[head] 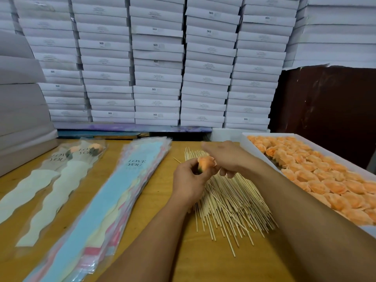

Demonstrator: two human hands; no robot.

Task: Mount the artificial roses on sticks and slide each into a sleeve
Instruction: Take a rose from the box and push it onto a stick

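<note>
- Orange rose point(206, 162): one bloom sits between my two hands, above the far end of the stick pile; my left hand point(188, 180) curls its fingers round the green base
- My right hand point(225, 158) is just beside the bloom on its right, blurred; I cannot tell whether those fingers pinch a petal, a stick or nothing
- Bamboo sticks point(227, 202): a loose fanned pile under both wrists, too many to count; one stick point(176, 159) lies apart just left of the pile's far end
- Tray of roses point(317, 171): a white tray along the right side of the wooden table point(146, 198), packed with orange blooms, uncounted; its near corner runs out of view
- Stack of sleeves point(114, 192): printed "LOVE YOU", blue one on top, lying diagonally left of my left forearm
- Finished sleeves point(50, 180): two at far left, each with a rose at its far end
- Bare tabletop shows between the sleeve stack and the sticks, and in front near my elbows
- White boxes point(156, 64) stand stacked in columns along the table's far edge
</note>
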